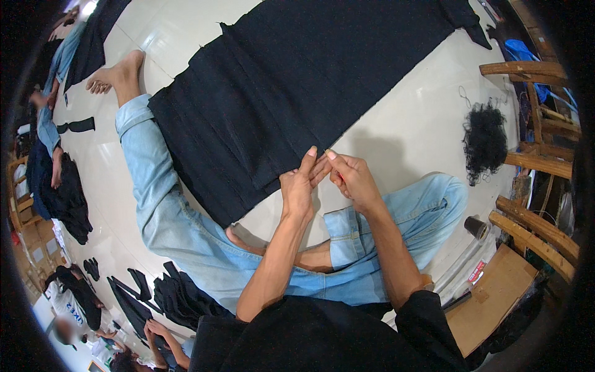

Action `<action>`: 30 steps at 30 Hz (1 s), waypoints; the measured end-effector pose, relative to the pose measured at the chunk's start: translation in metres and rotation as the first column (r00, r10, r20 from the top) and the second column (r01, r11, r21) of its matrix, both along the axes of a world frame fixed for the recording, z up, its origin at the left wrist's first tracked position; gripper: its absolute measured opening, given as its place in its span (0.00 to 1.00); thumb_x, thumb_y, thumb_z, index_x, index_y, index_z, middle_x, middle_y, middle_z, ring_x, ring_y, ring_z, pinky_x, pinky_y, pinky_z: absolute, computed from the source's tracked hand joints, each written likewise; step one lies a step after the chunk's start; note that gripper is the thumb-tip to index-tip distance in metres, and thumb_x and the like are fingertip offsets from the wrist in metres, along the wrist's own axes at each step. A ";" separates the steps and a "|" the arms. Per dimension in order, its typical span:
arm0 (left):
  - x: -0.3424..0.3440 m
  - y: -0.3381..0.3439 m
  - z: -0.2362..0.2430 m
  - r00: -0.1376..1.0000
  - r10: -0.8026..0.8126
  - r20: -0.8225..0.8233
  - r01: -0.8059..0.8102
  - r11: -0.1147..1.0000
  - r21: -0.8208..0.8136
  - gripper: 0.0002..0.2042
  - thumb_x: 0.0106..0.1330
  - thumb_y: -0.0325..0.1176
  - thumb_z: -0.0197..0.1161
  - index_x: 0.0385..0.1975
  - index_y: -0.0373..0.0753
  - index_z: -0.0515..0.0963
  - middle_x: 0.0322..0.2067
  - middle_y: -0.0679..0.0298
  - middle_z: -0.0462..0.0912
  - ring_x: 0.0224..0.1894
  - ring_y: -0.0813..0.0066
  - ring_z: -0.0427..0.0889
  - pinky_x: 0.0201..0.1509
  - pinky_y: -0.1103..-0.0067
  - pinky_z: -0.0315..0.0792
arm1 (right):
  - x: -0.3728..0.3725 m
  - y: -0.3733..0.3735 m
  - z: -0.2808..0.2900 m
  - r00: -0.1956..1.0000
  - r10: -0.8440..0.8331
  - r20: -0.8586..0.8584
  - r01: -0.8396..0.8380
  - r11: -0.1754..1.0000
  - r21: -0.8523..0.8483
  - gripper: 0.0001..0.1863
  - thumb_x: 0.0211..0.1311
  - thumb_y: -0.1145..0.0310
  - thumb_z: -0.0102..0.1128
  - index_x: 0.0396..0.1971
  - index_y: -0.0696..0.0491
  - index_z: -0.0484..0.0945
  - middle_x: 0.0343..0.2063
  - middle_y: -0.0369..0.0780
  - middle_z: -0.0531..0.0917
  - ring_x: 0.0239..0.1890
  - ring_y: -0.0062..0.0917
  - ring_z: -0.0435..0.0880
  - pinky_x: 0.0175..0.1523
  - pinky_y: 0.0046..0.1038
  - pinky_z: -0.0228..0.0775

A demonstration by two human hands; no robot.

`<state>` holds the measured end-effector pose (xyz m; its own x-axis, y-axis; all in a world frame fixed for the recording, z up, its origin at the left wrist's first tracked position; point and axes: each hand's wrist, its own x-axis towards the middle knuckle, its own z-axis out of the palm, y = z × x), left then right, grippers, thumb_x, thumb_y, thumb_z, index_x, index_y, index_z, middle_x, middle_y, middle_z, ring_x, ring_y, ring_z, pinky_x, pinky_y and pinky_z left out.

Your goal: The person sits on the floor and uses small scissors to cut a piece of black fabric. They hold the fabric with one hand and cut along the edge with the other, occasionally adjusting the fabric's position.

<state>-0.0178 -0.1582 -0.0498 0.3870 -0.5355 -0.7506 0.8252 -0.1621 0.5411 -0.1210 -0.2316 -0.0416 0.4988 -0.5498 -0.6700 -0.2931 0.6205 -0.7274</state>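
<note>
While sitting on the glossy pale tiled floor in a loose black short-sleeved top and faded light-blue jeans, held the bare left hand and bare right hand close together near the middle of the frame. Pointed the left thumb upward, half open, with fingers reaching toward the right hand; curled the right fingers in below an extended thumb. Could not tell of anything thin, such as a thread, pinched in either grip. Had the broad raw-edged black cloth spread just beyond, from the frame's middle to its upper edge. Seemed, at a guess, to be at fine fingertip work beside that cloth's edge; would likely need a close, steady pinch next. Farther off, had black cloth strips at lower left near a co-worker's hands, and, at right, a tangled black heap of thread-like fibre near curved brown wooden pieces.
</note>
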 end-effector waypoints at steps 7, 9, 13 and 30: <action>-0.001 -0.001 -0.001 1.000 0.013 -0.005 -0.013 1.000 -0.008 0.20 0.66 0.37 0.62 0.47 0.24 0.73 0.45 0.47 0.80 0.46 0.64 0.83 0.51 0.75 0.79 | 0.000 -0.002 0.001 1.000 0.002 0.000 -0.002 1.000 -0.007 0.21 0.69 0.52 0.53 0.20 0.52 0.75 0.09 0.26 0.66 0.09 0.07 0.57 0.13 0.14 0.45; 0.000 0.000 -0.001 1.000 0.008 -0.002 -0.008 1.000 -0.002 0.20 0.66 0.38 0.63 0.47 0.25 0.74 0.45 0.47 0.79 0.46 0.64 0.83 0.52 0.75 0.79 | 0.001 -0.001 0.000 1.000 0.007 0.004 -0.007 1.000 -0.002 0.21 0.70 0.53 0.52 0.21 0.52 0.75 0.09 0.26 0.66 0.07 0.06 0.55 0.12 0.13 0.44; 0.000 0.000 -0.002 1.000 0.003 0.000 -0.003 1.000 -0.006 0.20 0.66 0.38 0.63 0.46 0.25 0.74 0.45 0.47 0.79 0.46 0.65 0.83 0.52 0.75 0.79 | 0.001 -0.001 -0.001 1.000 0.003 -0.008 -0.004 1.000 -0.019 0.21 0.70 0.53 0.52 0.20 0.51 0.75 0.09 0.27 0.66 0.07 0.06 0.55 0.12 0.14 0.43; 0.001 -0.026 0.007 0.989 -0.145 -0.021 0.142 0.983 -0.116 0.30 0.66 0.50 0.60 0.52 0.23 0.70 0.50 0.48 0.78 0.53 0.62 0.79 0.57 0.75 0.74 | -0.038 0.009 0.029 0.992 -0.106 -0.064 0.108 0.994 0.033 0.21 0.68 0.50 0.52 0.27 0.53 0.79 0.11 0.27 0.66 0.08 0.08 0.55 0.13 0.14 0.43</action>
